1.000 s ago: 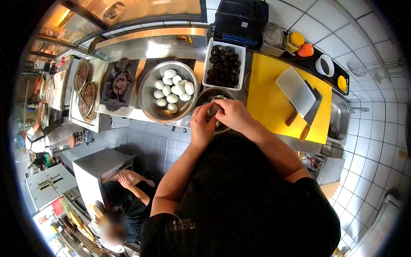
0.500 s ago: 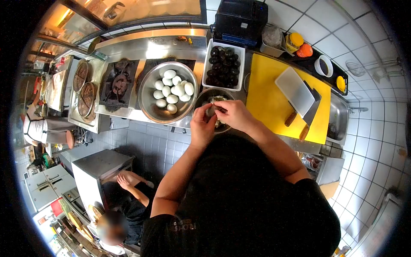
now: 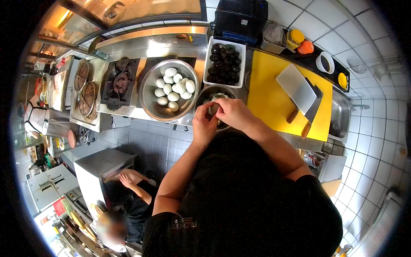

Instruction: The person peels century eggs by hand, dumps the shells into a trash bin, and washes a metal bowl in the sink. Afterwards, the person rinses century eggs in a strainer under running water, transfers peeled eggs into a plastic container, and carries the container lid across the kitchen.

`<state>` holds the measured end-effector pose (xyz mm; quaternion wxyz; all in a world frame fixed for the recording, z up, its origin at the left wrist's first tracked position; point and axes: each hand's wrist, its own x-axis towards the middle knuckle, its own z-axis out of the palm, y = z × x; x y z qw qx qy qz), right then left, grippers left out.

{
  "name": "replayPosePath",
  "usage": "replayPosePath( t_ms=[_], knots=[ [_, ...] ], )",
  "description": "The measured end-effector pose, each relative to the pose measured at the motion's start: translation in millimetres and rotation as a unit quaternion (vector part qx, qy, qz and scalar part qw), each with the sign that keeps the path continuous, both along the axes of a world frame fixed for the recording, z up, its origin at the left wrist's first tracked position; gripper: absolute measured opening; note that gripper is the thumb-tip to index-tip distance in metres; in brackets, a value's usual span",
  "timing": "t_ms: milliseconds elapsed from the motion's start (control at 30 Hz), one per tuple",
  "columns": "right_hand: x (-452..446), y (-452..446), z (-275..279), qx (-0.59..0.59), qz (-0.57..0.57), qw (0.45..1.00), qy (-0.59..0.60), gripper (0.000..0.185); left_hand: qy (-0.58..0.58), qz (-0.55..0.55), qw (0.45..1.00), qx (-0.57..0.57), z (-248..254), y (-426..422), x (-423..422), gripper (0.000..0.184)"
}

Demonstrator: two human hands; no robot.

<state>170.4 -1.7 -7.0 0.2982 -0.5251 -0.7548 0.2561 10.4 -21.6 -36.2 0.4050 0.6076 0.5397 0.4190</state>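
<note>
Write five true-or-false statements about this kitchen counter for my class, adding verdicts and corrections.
1. The left hand and right hand are close together over the small bowl. True.
2. The white tray holds dark, rounded items. True.
3. The pale eggs lie in the white tray. False: the pale eggs lie in the large metal bowl.
4. Two brown handles show over the yellow board. True.
5. The yellow board is picture-left of the large metal bowl. False: it is picture-right.
</note>
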Motion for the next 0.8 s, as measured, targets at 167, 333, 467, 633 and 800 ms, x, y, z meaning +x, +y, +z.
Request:
replayPosePath(
  t_ms=[167,333,467,633,800],
  knots=[
    [-0.9,-0.3,-0.9,0.029,0.004,1.000,-0.012,0.025,0.020,-0.017,0.999,-0.029,4.7,0.7,-1.4,0.033],
    [3.3,2.1,-9.9,0.063,-0.036,0.997,0.021,0.017,-0.062,-0.009,0.997,-0.044,-0.1,-0.9,1.0,0.037],
    [8.6,3.3,-3.1,-0.032,-0.042,0.995,0.083,0.019,-0.121,-0.010,0.991,-0.065,-3.0,-0.4,1.5,0.038],
    [9.4,2.2,5.5,-0.023,-0.020,0.995,0.099,0.023,-0.116,-0.011,0.989,-0.089,-7.2,-0.7,-0.5,0.039],
    [8.6,2.0,-3.9,-0.032,-0.038,0.990,0.132,0.020,-0.125,-0.011,0.990,-0.071,-5.1,-0.7,0.9,0.039]
  ],
)
